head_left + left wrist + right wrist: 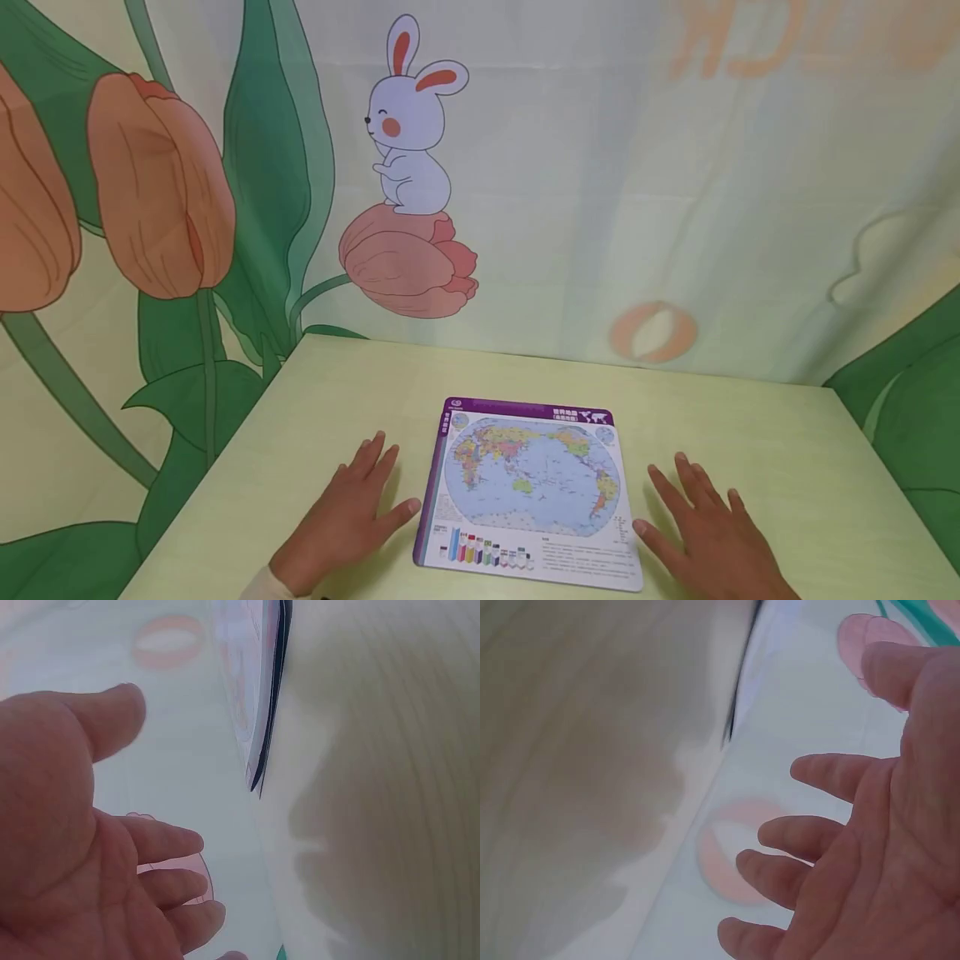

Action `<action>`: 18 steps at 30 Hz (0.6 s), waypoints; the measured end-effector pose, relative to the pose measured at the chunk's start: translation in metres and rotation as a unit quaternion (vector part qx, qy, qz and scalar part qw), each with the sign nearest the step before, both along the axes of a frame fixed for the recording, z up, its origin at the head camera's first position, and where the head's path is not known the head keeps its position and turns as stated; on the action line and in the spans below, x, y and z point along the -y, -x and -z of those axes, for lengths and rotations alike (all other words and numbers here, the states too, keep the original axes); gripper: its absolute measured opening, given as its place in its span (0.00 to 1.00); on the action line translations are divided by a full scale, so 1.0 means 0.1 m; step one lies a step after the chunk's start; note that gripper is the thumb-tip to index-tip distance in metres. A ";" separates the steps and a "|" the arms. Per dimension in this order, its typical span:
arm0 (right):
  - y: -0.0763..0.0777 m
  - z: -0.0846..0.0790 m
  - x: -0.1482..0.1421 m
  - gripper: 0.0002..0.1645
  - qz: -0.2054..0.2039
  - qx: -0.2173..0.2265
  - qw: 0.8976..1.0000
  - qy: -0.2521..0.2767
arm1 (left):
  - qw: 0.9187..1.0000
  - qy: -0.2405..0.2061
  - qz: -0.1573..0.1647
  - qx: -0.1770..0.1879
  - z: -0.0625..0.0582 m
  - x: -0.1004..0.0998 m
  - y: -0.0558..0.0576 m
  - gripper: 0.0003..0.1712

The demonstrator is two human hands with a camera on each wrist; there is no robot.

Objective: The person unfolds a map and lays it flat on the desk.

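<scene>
A square world map board point(536, 483) with a purple top border and rounded corners lies flat on the table, between two hands. To its left is my left hand point(348, 508), palm down with fingers spread, its thumb close to the board's left edge. My right hand point(708, 533) is on the other side, also with spread fingers, its thumb near the lower right edge. Both wrist views show the palms, with nothing held in the left hand point(97, 840) or the right hand point(862, 840). Shadows on the tabletop show both hands raised above it.
The pale wooden table point(300, 417) reaches back to a printed curtain point(555, 208) with tulips, green leaves and a white rabbit point(412, 150). The board's thin dark edge point(275, 697) appears in the left wrist view.
</scene>
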State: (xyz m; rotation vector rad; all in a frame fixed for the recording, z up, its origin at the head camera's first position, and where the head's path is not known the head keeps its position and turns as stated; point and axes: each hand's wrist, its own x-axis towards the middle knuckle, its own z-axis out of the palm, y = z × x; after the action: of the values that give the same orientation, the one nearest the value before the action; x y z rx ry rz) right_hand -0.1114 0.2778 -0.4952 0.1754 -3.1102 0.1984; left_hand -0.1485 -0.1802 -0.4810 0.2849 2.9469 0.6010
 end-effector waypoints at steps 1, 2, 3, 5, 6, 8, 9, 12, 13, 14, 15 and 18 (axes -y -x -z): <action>-0.01 -0.01 0.01 0.53 -0.003 -0.003 1.000 0.007 | 1.000 -0.011 -0.001 0.007 0.00 0.00 0.00 0.52; -0.02 -0.02 0.01 0.52 -0.004 -0.002 1.000 0.016 | 1.000 -0.021 -0.004 0.013 0.00 0.00 0.00 0.52; -0.02 -0.03 0.02 0.52 -0.005 -0.001 1.000 0.025 | 0.999 -0.030 -0.006 0.019 0.00 -0.01 0.00 0.52; -0.03 -0.06 0.04 0.52 -0.004 0.009 0.999 0.046 | 0.998 -0.046 -0.013 0.032 -0.01 -0.03 -0.01 0.53; -0.04 -0.08 0.04 0.51 -0.004 0.015 0.998 0.059 | 0.998 -0.051 -0.018 0.037 -0.01 -0.04 -0.01 0.53; -0.05 -0.11 0.06 0.50 -0.001 0.032 0.996 0.087 | 0.997 -0.060 -0.024 0.045 -0.03 -0.07 -0.02 0.52; -0.06 -0.12 0.08 0.49 0.001 0.039 0.994 0.098 | 0.997 -0.062 -0.026 0.048 -0.03 -0.09 -0.02 0.52; -0.06 -0.14 0.12 0.48 0.001 0.056 0.990 0.129 | 0.995 -0.082 -0.021 0.049 -0.04 -0.14 -0.04 0.48; -0.05 -0.14 0.13 0.47 0.001 0.064 0.988 0.140 | 0.995 -0.088 -0.018 0.049 -0.04 -0.15 -0.05 0.47; -0.04 -0.14 0.14 0.47 0.006 0.074 0.986 0.152 | 0.994 -0.094 -0.019 0.054 -0.04 -0.17 -0.05 0.46; -0.02 -0.13 0.15 0.47 0.014 0.088 0.983 0.164 | 0.993 -0.102 -0.019 0.060 -0.04 -0.19 -0.05 0.46; 0.01 -0.11 0.20 0.48 0.043 0.132 0.970 0.200 | 0.987 -0.129 -0.028 0.090 -0.02 -0.25 -0.05 0.43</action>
State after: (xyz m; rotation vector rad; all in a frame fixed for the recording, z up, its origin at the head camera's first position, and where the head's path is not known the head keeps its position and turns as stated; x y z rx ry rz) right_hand -0.1123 0.2581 -0.4839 0.0051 -3.2338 0.9049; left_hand -0.1439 -0.1555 -0.4790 0.1609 2.7101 0.9656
